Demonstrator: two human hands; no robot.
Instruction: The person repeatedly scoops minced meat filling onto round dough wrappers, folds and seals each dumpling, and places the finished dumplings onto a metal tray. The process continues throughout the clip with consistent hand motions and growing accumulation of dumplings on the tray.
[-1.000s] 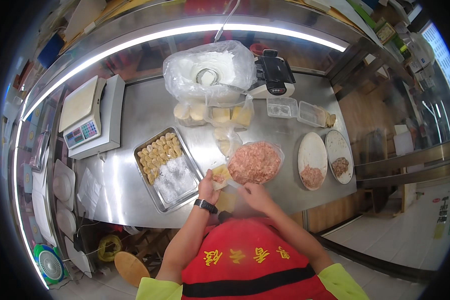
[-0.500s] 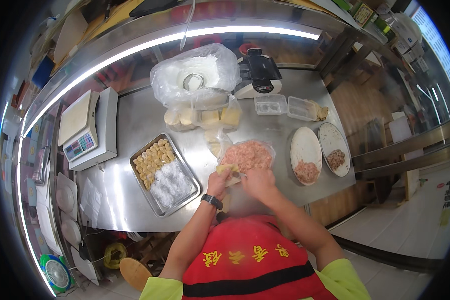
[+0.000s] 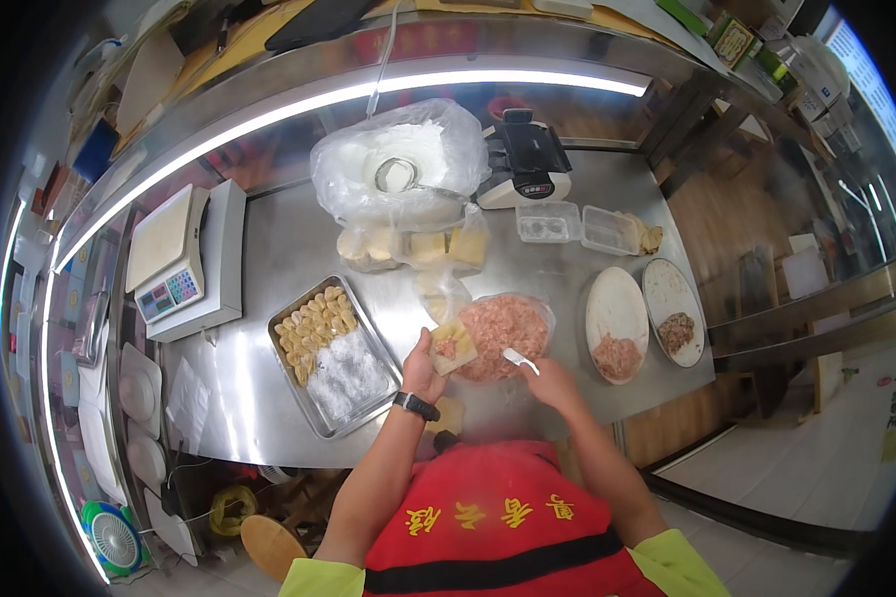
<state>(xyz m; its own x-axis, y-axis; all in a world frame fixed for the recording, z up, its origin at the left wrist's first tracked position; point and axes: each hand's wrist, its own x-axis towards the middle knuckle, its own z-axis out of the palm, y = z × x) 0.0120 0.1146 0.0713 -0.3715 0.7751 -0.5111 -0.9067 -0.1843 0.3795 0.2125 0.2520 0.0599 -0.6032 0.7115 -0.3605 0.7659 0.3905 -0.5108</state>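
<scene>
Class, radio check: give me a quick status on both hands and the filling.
Left hand holding wrapper with filling on it. Right hand holding white spoon over bowl of minced meat. Nothing between them.

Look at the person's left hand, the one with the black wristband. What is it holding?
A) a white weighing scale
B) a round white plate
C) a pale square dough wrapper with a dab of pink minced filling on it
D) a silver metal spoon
C: the left hand holds a pale square dough wrapper with pink minced filling on it, just beside the big heap of pink minced filling on the steel counter.
</scene>
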